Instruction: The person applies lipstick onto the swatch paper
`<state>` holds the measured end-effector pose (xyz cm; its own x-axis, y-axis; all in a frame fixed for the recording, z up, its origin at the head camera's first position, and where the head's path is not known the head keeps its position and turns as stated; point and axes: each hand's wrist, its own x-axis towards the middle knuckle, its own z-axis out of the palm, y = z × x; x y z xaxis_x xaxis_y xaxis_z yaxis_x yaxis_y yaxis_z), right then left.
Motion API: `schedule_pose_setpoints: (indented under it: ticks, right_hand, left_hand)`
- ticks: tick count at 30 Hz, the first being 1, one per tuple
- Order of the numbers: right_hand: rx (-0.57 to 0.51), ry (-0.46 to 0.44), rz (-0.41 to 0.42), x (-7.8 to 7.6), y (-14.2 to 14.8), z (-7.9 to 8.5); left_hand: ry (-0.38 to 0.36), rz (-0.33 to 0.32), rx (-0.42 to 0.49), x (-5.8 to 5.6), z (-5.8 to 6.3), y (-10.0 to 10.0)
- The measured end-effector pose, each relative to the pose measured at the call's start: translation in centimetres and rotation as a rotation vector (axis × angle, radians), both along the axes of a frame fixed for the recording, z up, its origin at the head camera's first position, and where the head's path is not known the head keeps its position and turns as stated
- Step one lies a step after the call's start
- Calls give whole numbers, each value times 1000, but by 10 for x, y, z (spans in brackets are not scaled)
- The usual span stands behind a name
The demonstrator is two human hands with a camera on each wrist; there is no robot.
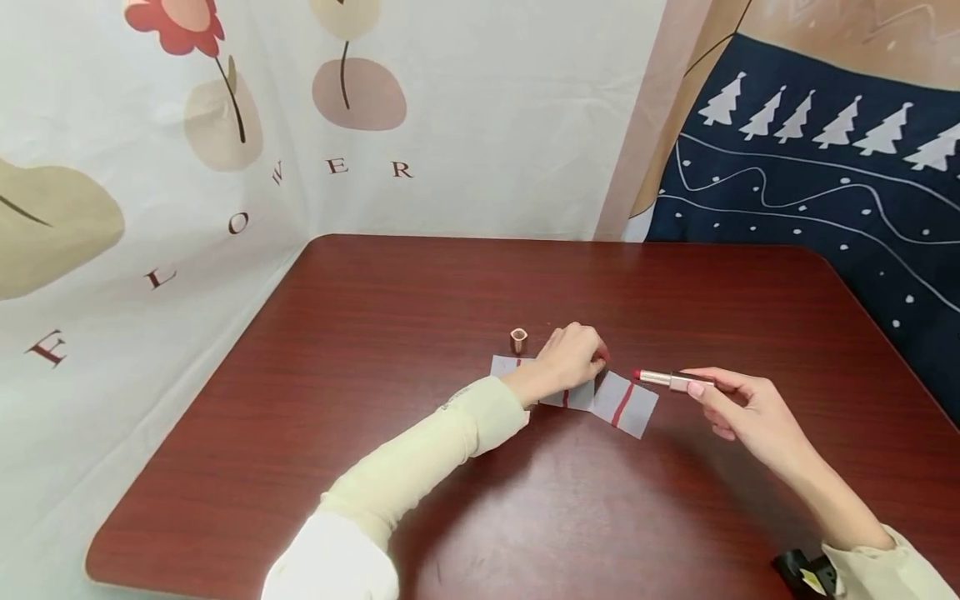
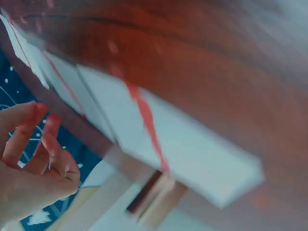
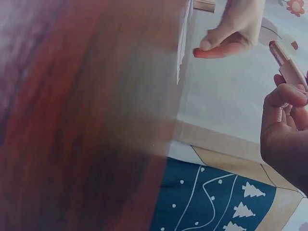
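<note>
My right hand holds an uncapped lipstick between thumb and fingers, its red tip pointing left toward the paper. White paper pieces lie on the table, each crossed by a red streak. Over the middle of them hovers my left hand, partly hiding the paper. In the left wrist view its fingers are loosely bent with nothing between them, and red smears mark the fingertips. The gold lipstick cap stands just behind the left end of the paper.
The red-brown wooden table has rounded corners. A pale curtain with flower prints hangs behind and to the left, and a dark blue cloth with white trees hangs at the right. A black strap shows beside the right sleeve.
</note>
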<state>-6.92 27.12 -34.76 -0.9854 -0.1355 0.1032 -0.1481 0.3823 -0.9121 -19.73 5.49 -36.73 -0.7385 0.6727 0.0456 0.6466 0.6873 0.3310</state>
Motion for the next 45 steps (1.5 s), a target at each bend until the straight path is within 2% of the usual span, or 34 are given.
schedule_pose_setpoints:
  ticks: [3,5,7,9,12,13,16,19,22,27,35,37,39,43,45]
  right_hand:
    - [-113,13,39,1,-1,3]
    - [-236,23,93,1,-3,5]
    - [-374,20,155,1,-6,8]
    - [-476,-1,193,1,-10,11]
    - [-568,-57,200,0,-23,14]
    - [-579,-77,190,-1,-28,15]
    - [-604,-134,182,-4,-42,15]
    - [-593,-167,198,-9,-52,15]
    - [-564,-180,205,-14,-58,15]
    - [-513,-197,200,-20,-61,15]
    - [-275,-115,145,-26,-61,14]
    - [-254,-116,138,-27,-60,14]
    - [-310,-174,150,-28,-60,15]
    - [-453,-363,178,-30,-60,18]
    - [-471,-410,186,-31,-60,19]
  left_hand:
    - [-9,-2,39,10,11,-15]
    - [-110,15,121,21,17,-26]
    - [-290,37,259,37,21,-33]
    - [-514,83,440,54,23,-33]
    - [-848,176,794,76,23,-23]
    - [-930,201,910,81,23,-18]
    - [-1074,247,1188,89,24,-6]
    - [-1110,256,1364,91,25,1]
    - [-1103,270,1469,90,25,4]
    - [-1078,346,1540,90,24,6]
    - [-1069,497,1622,91,23,12]
    - [-1066,520,1631,91,23,13]
    - [-1060,541,1635,91,23,14]
    - [-1024,576,1619,91,22,15]
    - [-1006,591,1617,91,22,15]
